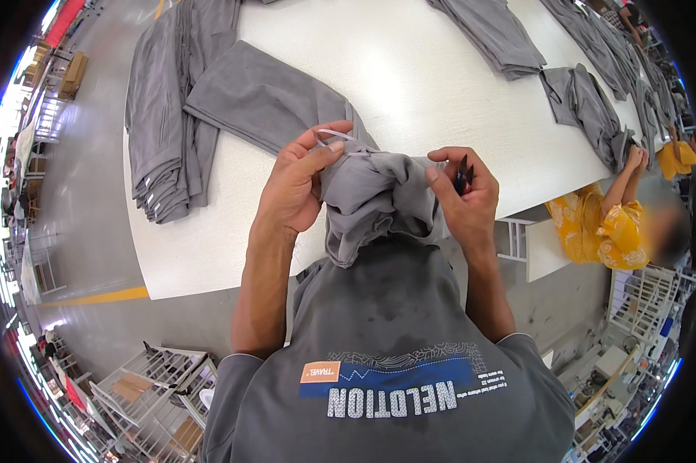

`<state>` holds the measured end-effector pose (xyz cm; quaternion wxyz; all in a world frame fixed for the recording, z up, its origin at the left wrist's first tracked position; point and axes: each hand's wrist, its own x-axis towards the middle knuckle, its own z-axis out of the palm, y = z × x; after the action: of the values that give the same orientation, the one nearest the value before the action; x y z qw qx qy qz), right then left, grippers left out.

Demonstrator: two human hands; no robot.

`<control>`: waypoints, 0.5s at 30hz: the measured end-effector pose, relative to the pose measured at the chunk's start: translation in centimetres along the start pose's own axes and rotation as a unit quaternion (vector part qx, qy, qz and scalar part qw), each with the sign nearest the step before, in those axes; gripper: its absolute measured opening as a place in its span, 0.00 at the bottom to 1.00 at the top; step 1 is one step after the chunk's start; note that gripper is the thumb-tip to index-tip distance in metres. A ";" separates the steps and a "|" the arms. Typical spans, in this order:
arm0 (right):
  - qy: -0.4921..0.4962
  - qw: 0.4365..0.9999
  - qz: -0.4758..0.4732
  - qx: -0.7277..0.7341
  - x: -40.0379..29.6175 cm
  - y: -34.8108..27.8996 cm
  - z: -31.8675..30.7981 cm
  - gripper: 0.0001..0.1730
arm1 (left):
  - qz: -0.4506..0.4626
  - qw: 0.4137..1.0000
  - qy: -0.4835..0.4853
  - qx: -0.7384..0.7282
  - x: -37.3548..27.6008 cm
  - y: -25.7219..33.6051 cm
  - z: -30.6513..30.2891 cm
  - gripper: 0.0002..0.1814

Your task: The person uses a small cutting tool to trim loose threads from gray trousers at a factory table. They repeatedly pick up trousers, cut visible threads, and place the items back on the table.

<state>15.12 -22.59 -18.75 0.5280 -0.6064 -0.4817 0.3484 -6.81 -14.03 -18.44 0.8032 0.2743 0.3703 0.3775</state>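
Grey trousers (pixel 273 95) lie across the white table, their bunched upper part at its near edge in front of my body. My left hand (pixel 301 179) pinches a thin pale drawstring or tape (pixel 339 134) in a loop between thumb and forefinger, against the bunched cloth. On the other side, my right hand (pixel 464 191) rests by the cloth with thumb and forefinger close to each other; a small pair of dark thread snips (pixel 464 176) is tucked in its palm, blades pointing up. Whether these fingertips grip any cloth is unclear.
A stack of folded grey trousers (pixel 163 133) lies at the left of the white table (pixel 209 254). More grey garments (pixel 492 40) lie at the right. A co-worker in yellow (pixel 597 226) handles grey cloth there. Metal racks (pixel 151 382) stand behind at the lower left.
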 end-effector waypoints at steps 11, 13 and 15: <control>-0.155 0.987 0.033 -0.028 -2.2 -6.0 -0.7 0.17 | 0.041 0.997 -0.066 0.008 -1.4 -1.0 3.9 0.28; -0.141 0.989 0.046 0.000 -2.3 -5.4 -1.1 0.17 | 0.055 0.997 -0.059 0.016 -1.2 -1.5 4.3 0.26; -0.123 0.991 0.051 -0.015 -2.4 -5.4 -1.5 0.17 | 0.078 0.995 -0.047 0.032 -0.9 -2.0 4.4 0.22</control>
<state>14.64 -25.40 -13.42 0.4375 -0.5906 -0.5165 0.4393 -2.85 -16.62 -17.01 0.7782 0.3455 0.3219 0.4140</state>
